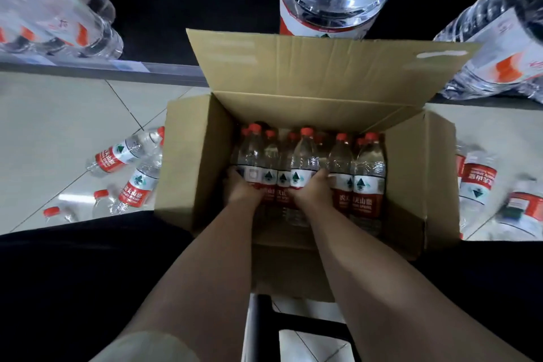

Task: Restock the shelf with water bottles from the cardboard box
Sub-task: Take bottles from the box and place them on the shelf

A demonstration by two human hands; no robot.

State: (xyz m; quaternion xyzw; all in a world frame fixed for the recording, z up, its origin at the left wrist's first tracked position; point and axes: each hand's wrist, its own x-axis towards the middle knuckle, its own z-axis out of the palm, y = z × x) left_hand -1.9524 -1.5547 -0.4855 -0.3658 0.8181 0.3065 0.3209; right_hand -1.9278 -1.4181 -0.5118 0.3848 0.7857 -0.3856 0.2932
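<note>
Reaching into the cardboard box [194, 156], we have the left hand [244, 189] and the right hand [312, 189] each wrapped round one of the upright water bottles [367, 179] at label height, red caps above the knuckles. We count at least seven caps in the box. Four loose bottles [117, 156] lie on the tiles to the left; those on the right are blurred. Fingertips are hidden behind labels. Big bottles on the shelf [102, 67] are cut off at the top.
</note>
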